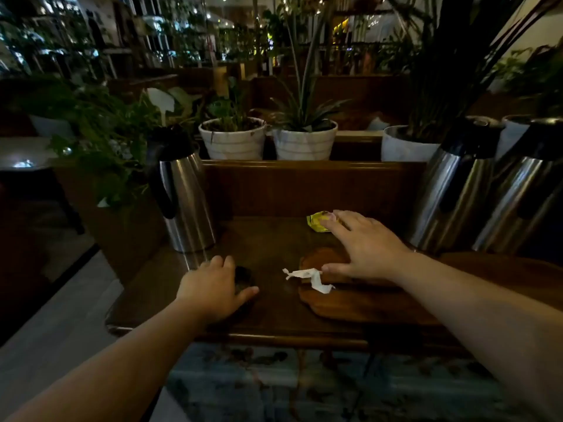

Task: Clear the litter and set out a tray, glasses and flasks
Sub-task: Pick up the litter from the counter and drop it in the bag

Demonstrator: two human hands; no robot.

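On the dark wooden table (274, 312) lies a crumpled white paper scrap (307, 277) on the left end of a wooden tray (359, 303). A yellow wrapper (316, 221) lies farther back. My right hand (362, 245) is spread flat above the tray, fingertips touching the yellow wrapper, thumb beside the white scrap. My left hand (216, 287) rests with its fingers curved around a small dark object (243, 277) that is too dim to identify. A steel flask (185, 193) stands at the left; two more flasks (454, 184) (524, 190) stand at the right.
White plant pots (233, 138) (304, 140) (402, 146) line a raised wooden ledge behind the table. Leafy plants crowd the left side. A patterned rug (274, 385) lies under the table's near edge, pale floor to the left.
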